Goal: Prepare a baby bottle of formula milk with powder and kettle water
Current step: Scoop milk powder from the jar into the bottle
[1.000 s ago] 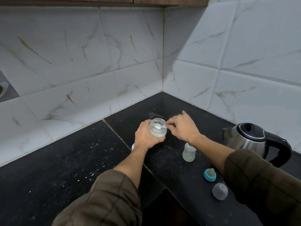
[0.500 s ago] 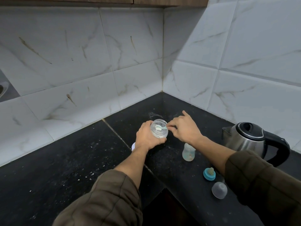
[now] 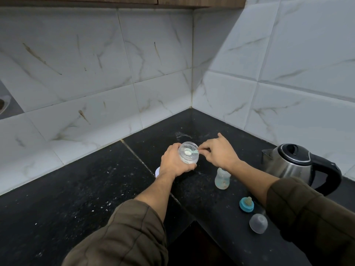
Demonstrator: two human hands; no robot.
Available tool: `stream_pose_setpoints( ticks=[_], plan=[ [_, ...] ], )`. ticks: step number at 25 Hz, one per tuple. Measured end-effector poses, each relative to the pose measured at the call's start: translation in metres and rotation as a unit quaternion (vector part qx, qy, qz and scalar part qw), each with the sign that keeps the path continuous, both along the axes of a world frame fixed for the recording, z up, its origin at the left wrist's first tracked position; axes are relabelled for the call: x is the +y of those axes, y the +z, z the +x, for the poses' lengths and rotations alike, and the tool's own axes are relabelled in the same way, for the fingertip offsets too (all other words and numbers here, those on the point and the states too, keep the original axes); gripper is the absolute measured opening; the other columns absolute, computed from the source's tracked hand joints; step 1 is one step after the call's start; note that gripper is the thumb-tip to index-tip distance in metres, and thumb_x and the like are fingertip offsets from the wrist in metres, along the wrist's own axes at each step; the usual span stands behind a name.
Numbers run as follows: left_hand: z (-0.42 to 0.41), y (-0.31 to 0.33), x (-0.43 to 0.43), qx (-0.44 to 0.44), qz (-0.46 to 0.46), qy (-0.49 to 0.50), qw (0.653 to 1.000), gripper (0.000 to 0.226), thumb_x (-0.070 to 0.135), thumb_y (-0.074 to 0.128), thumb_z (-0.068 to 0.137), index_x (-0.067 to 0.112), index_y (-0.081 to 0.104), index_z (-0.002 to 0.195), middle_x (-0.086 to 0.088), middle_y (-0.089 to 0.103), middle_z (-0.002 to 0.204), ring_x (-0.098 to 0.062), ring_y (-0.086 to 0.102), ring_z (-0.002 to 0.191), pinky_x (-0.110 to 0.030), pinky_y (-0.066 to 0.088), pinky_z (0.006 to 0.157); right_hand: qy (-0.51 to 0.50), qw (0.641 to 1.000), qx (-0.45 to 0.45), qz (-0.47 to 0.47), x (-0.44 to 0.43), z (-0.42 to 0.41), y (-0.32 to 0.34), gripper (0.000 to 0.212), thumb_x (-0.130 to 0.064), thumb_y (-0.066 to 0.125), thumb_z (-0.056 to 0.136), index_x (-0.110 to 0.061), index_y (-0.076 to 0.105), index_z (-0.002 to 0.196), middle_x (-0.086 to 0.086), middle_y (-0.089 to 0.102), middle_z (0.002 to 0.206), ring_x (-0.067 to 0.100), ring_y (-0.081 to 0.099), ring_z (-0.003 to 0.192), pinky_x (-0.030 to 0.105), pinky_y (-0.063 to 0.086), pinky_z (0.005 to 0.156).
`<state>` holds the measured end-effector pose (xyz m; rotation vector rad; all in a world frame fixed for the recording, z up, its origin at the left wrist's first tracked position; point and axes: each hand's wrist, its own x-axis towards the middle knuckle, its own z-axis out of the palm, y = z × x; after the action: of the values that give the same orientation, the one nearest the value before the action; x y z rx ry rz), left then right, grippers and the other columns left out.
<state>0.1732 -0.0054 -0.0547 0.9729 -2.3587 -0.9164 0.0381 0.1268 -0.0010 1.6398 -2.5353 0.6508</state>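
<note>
Hands both grasping: left hand (image 3: 172,163) grips powder jar (image 3: 189,159), right hand (image 3: 220,153) pinches scoop (image 3: 190,151) at its mouth.

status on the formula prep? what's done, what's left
Done: the bottle stands open on the counter, with the teat ring and clear cap off beside it.
In hand: the left hand grips the open powder jar, and the right hand pinches the scoop, loaded with white powder, at the jar's mouth.
Left: powder into the bottle, water from the kettle, teat and cap back on.
</note>
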Motion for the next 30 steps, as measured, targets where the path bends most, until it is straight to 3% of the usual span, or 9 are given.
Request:
stream_pose_setpoints(
  ticks=[4, 8, 11, 13, 15, 19, 22, 27, 30],
  plan=[
    [0.000, 0.000, 0.000, -0.003, 0.003, 0.002, 1.000, 0.083, 0.048, 0.095, 0.047, 0.033, 0.056, 0.119, 0.014, 0.061, 0.111, -0.010, 0.062, 0.101, -0.036, 0.057, 0.092, -0.001, 1.000, 0.006, 0.004, 0.002, 0.001, -0.002, 0.019, -0.028, 0.067, 0.099, -0.026, 0.079, 0.114, -0.008, 0.077, 0.115, 0.012, 0.069, 0.106, 0.048, 0.014, 0.128],
    [0.000, -0.003, 0.001, -0.016, 0.010, 0.003, 1.000, 0.083, 0.054, 0.092, 0.046, 0.033, 0.057, 0.119, 0.015, 0.064, 0.109, -0.009, 0.063, 0.100, -0.036, 0.057, 0.093, -0.018, 0.999, -0.039, -0.029, 0.001, -0.003, -0.010, 0.014, -0.028, 0.071, 0.096, -0.027, 0.082, 0.105, -0.009, 0.080, 0.101, 0.011, 0.071, 0.091, 0.046, 0.023, 0.125],
    [0.002, -0.004, 0.001, -0.052, 0.003, 0.009, 0.999, 0.081, 0.059, 0.089, 0.050, 0.032, 0.058, 0.120, 0.015, 0.067, 0.107, -0.013, 0.065, 0.099, -0.038, 0.056, 0.091, -0.055, 0.986, -0.152, -0.048, 0.003, -0.003, -0.007, 0.011, -0.018, 0.075, 0.091, -0.024, 0.084, 0.090, -0.012, 0.079, 0.087, 0.006, 0.071, 0.083, 0.035, 0.056, 0.097],
    [0.004, -0.008, 0.002, -0.078, 0.009, 0.014, 0.997, 0.081, 0.062, 0.088, 0.051, 0.030, 0.059, 0.119, 0.013, 0.068, 0.106, -0.016, 0.065, 0.100, -0.039, 0.056, 0.091, -0.083, 0.965, -0.249, -0.026, 0.003, -0.007, -0.006, 0.018, -0.007, 0.074, 0.085, -0.020, 0.085, 0.079, -0.010, 0.079, 0.080, 0.009, 0.073, 0.083, 0.033, 0.060, 0.088],
    [0.006, -0.015, 0.002, -0.094, 0.033, 0.016, 0.995, 0.081, 0.063, 0.088, 0.050, 0.029, 0.060, 0.118, 0.011, 0.068, 0.105, -0.017, 0.065, 0.101, -0.038, 0.056, 0.092, -0.102, 0.932, -0.347, -0.023, 0.003, -0.010, -0.009, 0.020, 0.000, 0.074, 0.080, -0.015, 0.084, 0.072, -0.003, 0.079, 0.078, 0.018, 0.077, 0.084, 0.034, 0.062, 0.088],
    [0.010, -0.025, -0.001, -0.132, 0.068, 0.008, 0.989, 0.084, 0.058, 0.093, 0.053, 0.028, 0.057, 0.122, 0.009, 0.066, 0.111, -0.016, 0.061, 0.102, -0.032, 0.050, 0.085, -0.127, 0.878, -0.459, -0.053, 0.004, -0.012, -0.016, 0.011, 0.006, 0.076, 0.081, -0.002, 0.082, 0.077, 0.012, 0.079, 0.080, 0.029, 0.078, 0.090, 0.039, 0.063, 0.090],
    [0.010, -0.032, -0.001, -0.149, 0.080, 0.006, 0.986, 0.085, 0.054, 0.095, 0.055, 0.027, 0.055, 0.124, 0.009, 0.067, 0.114, -0.014, 0.059, 0.103, -0.028, 0.044, 0.084, -0.140, 0.859, -0.487, -0.068, 0.006, -0.015, -0.014, 0.007, 0.006, 0.077, 0.082, 0.001, 0.082, 0.082, 0.014, 0.079, 0.081, 0.030, 0.078, 0.091, 0.037, 0.063, 0.090],
    [0.008, -0.047, -0.001, -0.130, 0.125, 0.021, 0.983, 0.095, 0.053, 0.098, 0.052, 0.024, 0.054, 0.131, 0.007, 0.067, 0.117, -0.019, 0.061, 0.114, -0.034, 0.052, 0.097, -0.154, 0.856, -0.486, -0.083, 0.015, -0.021, -0.012, 0.007, 0.004, 0.077, 0.085, -0.001, 0.082, 0.083, 0.012, 0.079, 0.081, 0.025, 0.078, 0.086, 0.034, 0.064, 0.086],
    [0.008, -0.042, 0.000, -0.133, 0.125, 0.031, 0.983, 0.131, 0.057, 0.099, 0.049, 0.018, 0.033, 0.155, -0.003, 0.055, 0.146, -0.025, 0.050, 0.139, -0.039, 0.045, 0.112, -0.159, 0.857, -0.480, -0.096, 0.019, -0.028, -0.010, 0.007, 0.002, 0.077, 0.085, -0.002, 0.082, 0.082, 0.012, 0.079, 0.081, 0.026, 0.078, 0.087, 0.034, 0.064, 0.086]
  ],
)
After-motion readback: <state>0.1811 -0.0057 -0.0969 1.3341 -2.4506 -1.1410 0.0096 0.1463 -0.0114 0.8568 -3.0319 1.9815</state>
